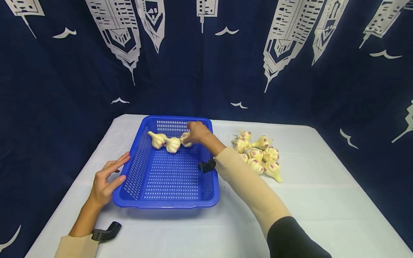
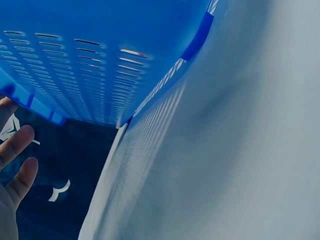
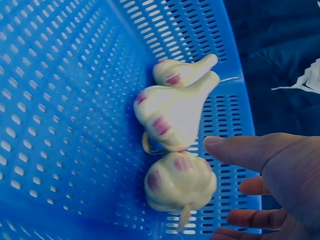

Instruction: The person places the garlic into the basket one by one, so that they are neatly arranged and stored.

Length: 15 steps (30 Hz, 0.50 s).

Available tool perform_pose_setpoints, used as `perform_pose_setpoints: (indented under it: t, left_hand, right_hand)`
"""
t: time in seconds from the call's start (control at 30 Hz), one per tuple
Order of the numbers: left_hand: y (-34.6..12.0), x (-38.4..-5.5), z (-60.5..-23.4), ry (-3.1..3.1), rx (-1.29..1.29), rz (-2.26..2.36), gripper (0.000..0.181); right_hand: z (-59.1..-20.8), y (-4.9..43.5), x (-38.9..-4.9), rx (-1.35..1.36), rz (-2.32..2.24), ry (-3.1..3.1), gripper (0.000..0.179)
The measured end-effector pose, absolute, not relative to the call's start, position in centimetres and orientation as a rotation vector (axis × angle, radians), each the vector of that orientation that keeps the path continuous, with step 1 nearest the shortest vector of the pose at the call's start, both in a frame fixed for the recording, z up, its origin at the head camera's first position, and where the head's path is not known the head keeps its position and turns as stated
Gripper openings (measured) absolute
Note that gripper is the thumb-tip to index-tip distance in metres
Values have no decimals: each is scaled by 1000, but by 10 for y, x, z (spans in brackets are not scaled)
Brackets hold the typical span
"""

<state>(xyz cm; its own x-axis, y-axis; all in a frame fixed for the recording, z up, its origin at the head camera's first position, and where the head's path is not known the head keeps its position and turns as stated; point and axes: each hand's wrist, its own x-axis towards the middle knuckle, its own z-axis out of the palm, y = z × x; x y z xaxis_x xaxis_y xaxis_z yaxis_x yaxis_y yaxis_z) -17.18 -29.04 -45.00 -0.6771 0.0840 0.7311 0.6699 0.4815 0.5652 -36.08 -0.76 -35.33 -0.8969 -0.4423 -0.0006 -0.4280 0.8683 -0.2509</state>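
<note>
Three garlic bulbs (image 1: 172, 144) lie in a row near the far wall of a blue plastic basket (image 1: 166, 204). Just above the rightmost bulb (image 3: 180, 182) is my right hand (image 1: 197, 132), its thumb and fingers spread apart. In the right wrist view, its thumb tip is close beside the bulbs, and nothing is pinched between thumb and fingers. My left hand (image 1: 104, 181) touches the basket's left rim with extended fingers. Some of those fingers (image 2: 22, 180) show at the edge of the left wrist view, beside the basket's wall.
Right of the basket, several more garlic bulbs (image 1: 255, 154) lie in a pile on the white tablecloth (image 1: 309, 215); my right forearm partly covers them. A dark blue curtain (image 1: 200, 71) with white building prints hangs behind the table's far edge.
</note>
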Motion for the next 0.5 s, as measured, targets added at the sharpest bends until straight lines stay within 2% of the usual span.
perform_pose_setpoints:
  t: [0.5]
  left_hand:
    - [-285,-174,-450,-1987,-665,-1200,54]
  right_hand:
    - [-330,11,-354,-708,-579,2964,65]
